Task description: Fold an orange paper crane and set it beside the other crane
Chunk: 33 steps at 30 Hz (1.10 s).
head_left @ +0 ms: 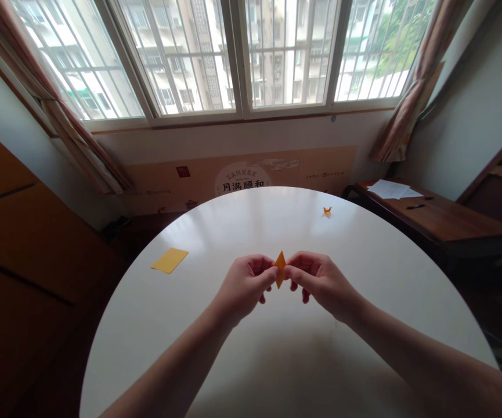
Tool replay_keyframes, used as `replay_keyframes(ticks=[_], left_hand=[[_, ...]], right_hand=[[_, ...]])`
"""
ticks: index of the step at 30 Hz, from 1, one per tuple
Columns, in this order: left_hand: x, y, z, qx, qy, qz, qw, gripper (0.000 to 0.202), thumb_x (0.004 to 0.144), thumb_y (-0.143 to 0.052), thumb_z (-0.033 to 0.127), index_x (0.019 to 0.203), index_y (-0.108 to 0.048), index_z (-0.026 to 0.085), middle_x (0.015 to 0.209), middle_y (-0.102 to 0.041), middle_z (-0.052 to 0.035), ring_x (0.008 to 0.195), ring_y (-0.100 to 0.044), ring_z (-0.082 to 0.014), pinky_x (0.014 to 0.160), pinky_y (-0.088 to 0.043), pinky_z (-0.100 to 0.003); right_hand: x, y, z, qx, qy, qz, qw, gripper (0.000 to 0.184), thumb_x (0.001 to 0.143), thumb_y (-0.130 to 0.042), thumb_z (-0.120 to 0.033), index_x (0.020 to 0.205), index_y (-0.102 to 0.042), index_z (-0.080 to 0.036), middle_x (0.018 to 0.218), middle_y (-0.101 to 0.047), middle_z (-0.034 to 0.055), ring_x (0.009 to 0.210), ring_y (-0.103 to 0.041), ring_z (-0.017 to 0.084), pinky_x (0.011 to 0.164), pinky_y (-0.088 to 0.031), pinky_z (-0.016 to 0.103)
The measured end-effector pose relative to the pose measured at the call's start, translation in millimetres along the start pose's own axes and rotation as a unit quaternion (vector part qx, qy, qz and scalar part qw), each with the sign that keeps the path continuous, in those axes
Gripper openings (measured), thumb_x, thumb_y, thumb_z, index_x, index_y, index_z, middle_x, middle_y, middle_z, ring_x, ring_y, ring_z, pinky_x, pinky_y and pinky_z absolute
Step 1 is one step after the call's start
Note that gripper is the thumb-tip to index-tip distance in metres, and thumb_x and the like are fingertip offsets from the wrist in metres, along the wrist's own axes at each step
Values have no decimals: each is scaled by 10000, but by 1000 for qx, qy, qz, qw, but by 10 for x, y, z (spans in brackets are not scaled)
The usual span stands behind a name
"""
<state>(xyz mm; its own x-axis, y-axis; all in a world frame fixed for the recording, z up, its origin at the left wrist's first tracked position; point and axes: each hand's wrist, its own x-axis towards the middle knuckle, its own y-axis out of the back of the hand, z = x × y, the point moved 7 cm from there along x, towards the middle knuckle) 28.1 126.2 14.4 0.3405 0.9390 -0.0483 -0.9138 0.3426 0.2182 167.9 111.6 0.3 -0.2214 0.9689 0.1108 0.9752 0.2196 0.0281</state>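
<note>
A small folded piece of orange paper, shaped like a narrow diamond, is held upright over the white table. My left hand pinches its left side between thumb and forefinger. On the opposite side, my right hand grips the paper the same way, with the other fingers curled below. Farther back on the table, to the right, stands a small folded orange paper crane. A flat yellow stack of square paper lies left of my hands.
The round white table fills the middle of the view. Behind it, a printed cardboard panel leans below a barred window. At right stands a wooden side table bearing white sheets and a dark pen. A wooden cabinet is at left.
</note>
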Motion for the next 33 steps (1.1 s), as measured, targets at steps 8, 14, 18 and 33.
replay_keyframes(ticks=[8,14,18,33], left_hand=[[12,-6,-47,-79,47,-10,996,270,787,-650,393,767,-681,126,718,-610,-42,626,-543,-127,404,-419,-168],[7,-33,-11,-43,5,-32,999,246,755,-697,380,780,-622,147,680,-601,-18,621,-544,-130,414,-435,-172],[19,-41,-27,-23,-4,-26,999,222,743,-676,352,727,-596,145,668,-602,-23,602,-535,-123,421,-433,-175],[26,-32,-70,-47,18,-35,998,248,745,-704,373,763,-633,136,679,-601,-19,584,-511,-107,427,-426,-170]], right_hand=[[11,26,26,11,-27,15,999,204,833,-635,-341,809,-651,-139,641,-591,0,540,-524,106,373,-415,163],[2,-2,48,0,-24,9,1000,197,838,-628,-331,817,-653,-137,655,-598,7,551,-529,108,374,-418,164],[10,-23,49,-6,-20,-8,1000,200,839,-634,-336,830,-660,-138,695,-613,21,588,-544,121,380,-434,170],[28,-77,21,18,-47,-40,998,126,763,-601,-283,784,-604,-158,672,-570,-10,563,-512,109,369,-401,165]])
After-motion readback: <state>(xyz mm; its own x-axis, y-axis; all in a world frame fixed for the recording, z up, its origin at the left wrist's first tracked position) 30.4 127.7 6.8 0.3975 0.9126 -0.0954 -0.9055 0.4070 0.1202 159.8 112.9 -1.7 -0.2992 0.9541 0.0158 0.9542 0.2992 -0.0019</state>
